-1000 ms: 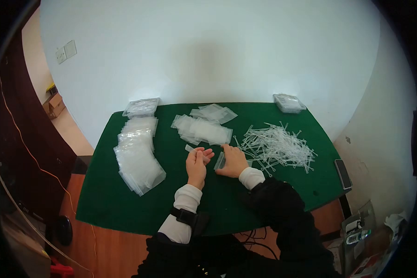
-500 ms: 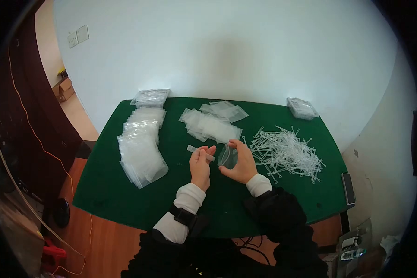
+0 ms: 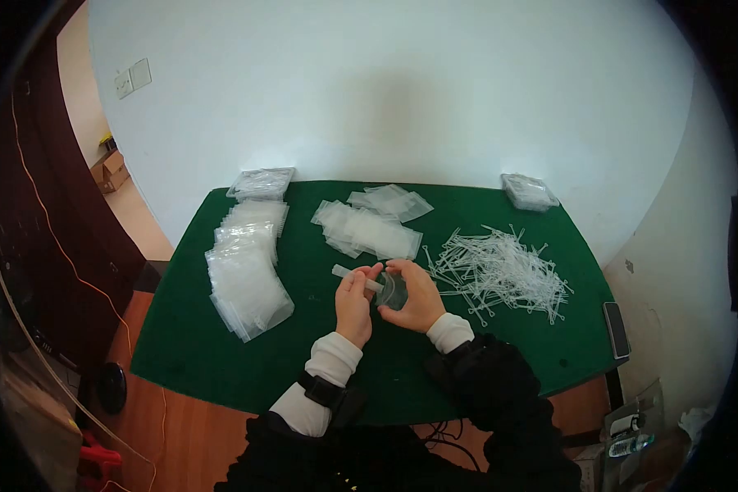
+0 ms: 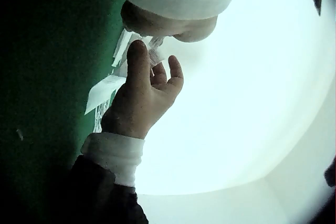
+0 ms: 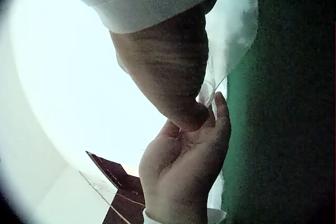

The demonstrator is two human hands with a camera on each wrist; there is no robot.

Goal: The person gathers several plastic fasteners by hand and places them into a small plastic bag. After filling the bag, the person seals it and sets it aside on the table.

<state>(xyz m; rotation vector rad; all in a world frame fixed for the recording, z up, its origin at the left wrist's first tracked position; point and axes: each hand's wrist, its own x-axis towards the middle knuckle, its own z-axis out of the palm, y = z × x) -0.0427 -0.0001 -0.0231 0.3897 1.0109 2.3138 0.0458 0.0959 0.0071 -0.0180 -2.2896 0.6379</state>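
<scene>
In the head view my left hand (image 3: pixel 353 313) pinches a narrow translucent strip (image 3: pixel 341 271) whose far end sticks out past the fingers. My right hand (image 3: pixel 422 303) grips a small clear plastic bag (image 3: pixel 394 293) between thumb and fingers, its mouth spread into a curve. The strip's near end lies right at that mouth. In the right wrist view the bag (image 5: pixel 233 29) hangs behind the right hand, and the fingertips of both hands come close together. The left wrist view shows the right hand's thumb and fingers (image 4: pixel 175 69) apart.
A pile of clear plastic sticks with ringed ends (image 3: pixel 500 275) lies to the right. Fanned clear bags (image 3: pixel 250 287) cover the left side; more flat bags (image 3: pixel 373 231) lie in the middle. Packed bundles (image 3: pixel 529 192) stand at the back corners, and a phone (image 3: pixel 616 330) is at the right edge.
My right hand lifted the bag and its mouth spread wider, then moved left up to the strip. My left hand kept hold of the strip. The head view shifted slightly.
</scene>
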